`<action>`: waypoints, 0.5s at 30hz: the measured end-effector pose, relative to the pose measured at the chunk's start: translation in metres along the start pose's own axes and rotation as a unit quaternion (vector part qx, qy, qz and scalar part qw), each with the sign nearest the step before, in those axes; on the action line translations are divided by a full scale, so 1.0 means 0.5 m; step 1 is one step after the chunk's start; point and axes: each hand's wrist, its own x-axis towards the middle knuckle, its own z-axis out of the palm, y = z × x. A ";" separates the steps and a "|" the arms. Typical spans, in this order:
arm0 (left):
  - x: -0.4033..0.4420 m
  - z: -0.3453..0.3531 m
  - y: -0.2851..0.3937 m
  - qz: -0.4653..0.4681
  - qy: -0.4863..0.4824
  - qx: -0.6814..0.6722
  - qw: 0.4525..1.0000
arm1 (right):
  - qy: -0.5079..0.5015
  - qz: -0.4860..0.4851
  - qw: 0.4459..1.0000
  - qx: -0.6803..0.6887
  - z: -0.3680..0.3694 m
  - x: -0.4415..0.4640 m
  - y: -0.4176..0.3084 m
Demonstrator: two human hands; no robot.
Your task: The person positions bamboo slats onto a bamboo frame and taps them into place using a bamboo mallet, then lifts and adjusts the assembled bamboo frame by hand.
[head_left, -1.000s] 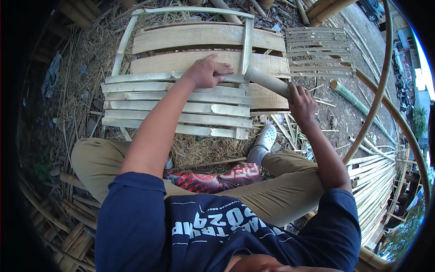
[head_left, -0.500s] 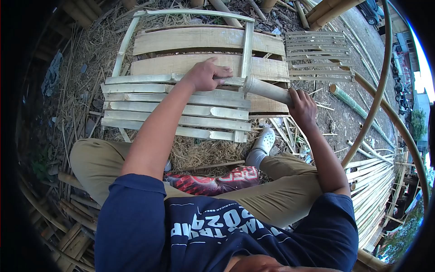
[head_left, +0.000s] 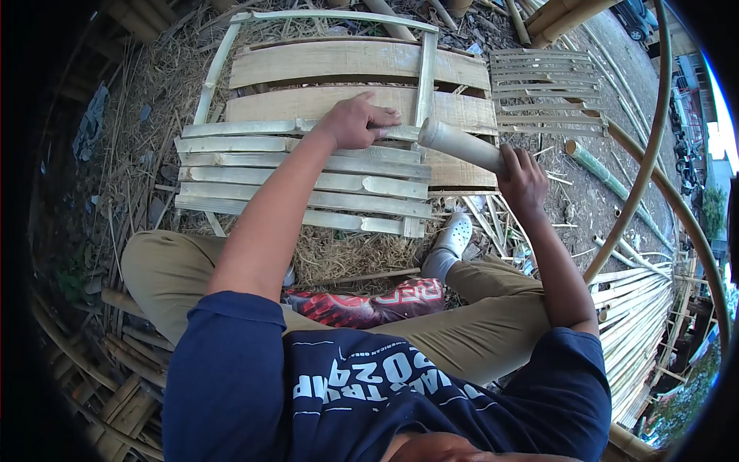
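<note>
Your left hand (head_left: 356, 123) rests on a bamboo slat (head_left: 265, 127) at twelve o'clock, grip unclear; your right hand (head_left: 524, 175) clasps a bamboo tube (head_left: 466, 147) at one. Steady the slat, left fingertips clear of the tube.

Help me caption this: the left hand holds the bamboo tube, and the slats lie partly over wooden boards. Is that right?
Not the left hand: the head view shows the right hand holding the bamboo tube. The slats do lie partly over wooden boards.
</note>
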 end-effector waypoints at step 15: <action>-0.008 0.002 -0.007 -0.002 0.002 0.005 1.000 | 0.023 0.005 1.000 0.019 0.011 -0.016 -0.026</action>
